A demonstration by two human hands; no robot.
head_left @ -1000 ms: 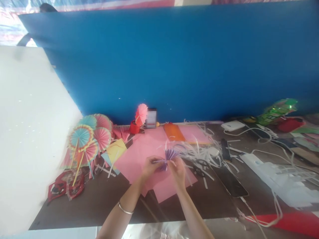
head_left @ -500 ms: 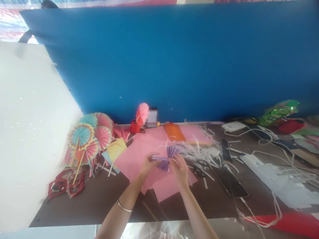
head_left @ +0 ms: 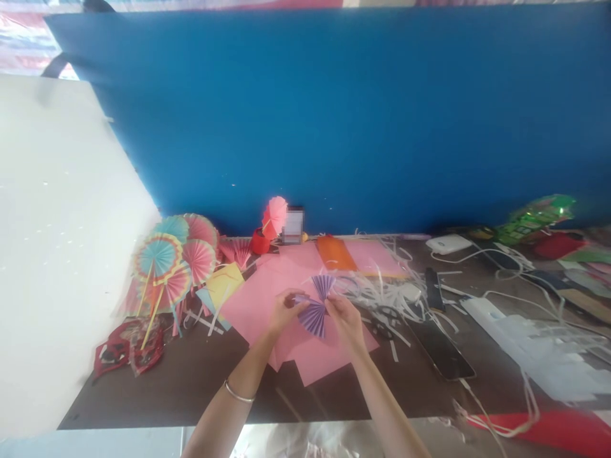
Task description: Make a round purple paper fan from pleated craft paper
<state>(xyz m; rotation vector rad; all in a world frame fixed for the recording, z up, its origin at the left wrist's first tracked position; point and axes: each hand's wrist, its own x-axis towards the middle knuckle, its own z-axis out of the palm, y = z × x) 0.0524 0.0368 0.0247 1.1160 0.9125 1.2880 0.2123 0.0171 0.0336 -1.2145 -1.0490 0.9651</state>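
Observation:
A purple pleated paper fan [head_left: 314, 318] is held between both hands, its folds spread into an upper and a lower wedge. My left hand [head_left: 286, 310] pinches the fan's left edge. At the centre, where the pleats meet, the fingers of my right hand [head_left: 344, 315] are closed on it. Beneath the hands lie overlapping sheets of pink paper [head_left: 258, 299] on the dark table [head_left: 200, 388].
Finished paper fans on sticks [head_left: 157, 257] stand at the left, near a red plastic packet [head_left: 128, 350]. White paper strips [head_left: 386, 289] pile up right of the hands. A phone [head_left: 442, 350], cables and a white power strip [head_left: 506, 331] lie further right. A blue panel [head_left: 329, 121] rises behind.
The lower wedge of the purple fan has opened wider and swung down to the left. Both hands stay in nearly the same place, still holding it.

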